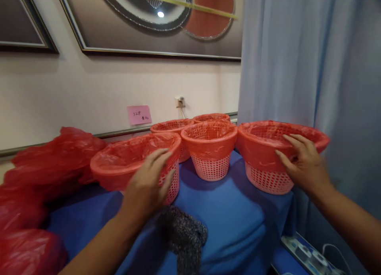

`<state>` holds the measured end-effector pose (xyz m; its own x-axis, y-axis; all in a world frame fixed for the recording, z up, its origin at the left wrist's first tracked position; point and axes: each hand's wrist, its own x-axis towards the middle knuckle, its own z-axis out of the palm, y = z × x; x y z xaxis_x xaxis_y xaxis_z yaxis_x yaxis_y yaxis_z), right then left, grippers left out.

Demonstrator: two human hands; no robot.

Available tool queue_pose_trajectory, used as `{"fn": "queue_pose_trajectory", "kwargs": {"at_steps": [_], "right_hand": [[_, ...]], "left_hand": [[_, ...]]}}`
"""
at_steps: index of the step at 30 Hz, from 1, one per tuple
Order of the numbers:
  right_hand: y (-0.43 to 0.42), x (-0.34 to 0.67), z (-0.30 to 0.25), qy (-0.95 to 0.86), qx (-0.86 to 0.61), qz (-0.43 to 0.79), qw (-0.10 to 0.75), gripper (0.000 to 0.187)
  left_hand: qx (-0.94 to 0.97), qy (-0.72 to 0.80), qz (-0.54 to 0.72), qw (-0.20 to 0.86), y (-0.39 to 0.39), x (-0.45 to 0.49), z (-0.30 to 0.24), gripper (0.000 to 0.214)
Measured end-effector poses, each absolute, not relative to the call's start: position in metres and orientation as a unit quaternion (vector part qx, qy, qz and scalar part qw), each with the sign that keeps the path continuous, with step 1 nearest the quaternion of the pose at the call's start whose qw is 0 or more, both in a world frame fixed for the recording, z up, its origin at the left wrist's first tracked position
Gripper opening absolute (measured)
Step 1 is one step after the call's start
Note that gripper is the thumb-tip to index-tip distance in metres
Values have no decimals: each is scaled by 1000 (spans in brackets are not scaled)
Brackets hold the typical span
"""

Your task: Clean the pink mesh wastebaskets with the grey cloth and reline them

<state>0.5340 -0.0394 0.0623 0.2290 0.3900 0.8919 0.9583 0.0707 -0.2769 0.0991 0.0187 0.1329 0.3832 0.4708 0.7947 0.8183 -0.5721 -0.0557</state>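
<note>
Several red mesh baskets lined with red plastic bags stand on a blue-covered table [238, 219]. My left hand [147, 183] lies with fingers stretched out against the front rim of the left basket [119, 166]. My right hand [302, 160] rests on the rim and side of the right basket [262, 148], fingers spread over its bag liner. Between them stands a smaller lined basket [210, 148]. Two more baskets [172, 128] sit behind, near the wall.
A heap of red plastic bags [38, 175] fills the left side. A dark grey knitted cloth [183, 235] lies at the table's front. A pale blue curtain [312, 56] hangs at the right, with a power strip [306, 255] below. A pink note [139, 114] sticks to the wall.
</note>
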Motion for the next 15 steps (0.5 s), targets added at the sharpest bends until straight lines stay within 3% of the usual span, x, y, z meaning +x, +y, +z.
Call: {"fn": "queue_pose_trajectory", "kwargs": {"at_steps": [4,8,13,15], "right_hand": [[-36,572,71,-555,-687,-279,378,50],[-40,585,75,-545,-709,-271,357,41],[-58,593,78,-541,-696,-284,378,40],[-66,596,81,-538,-697,-287,377,38]], "left_hand": [[-859,-391,-314,105,28,181,130,45],[-848,-471,-227,83,71,239,136,61],[-828,-521,-176,107,107,258,144,27],[-827,-520,-182,110,109,261,144,23]]}}
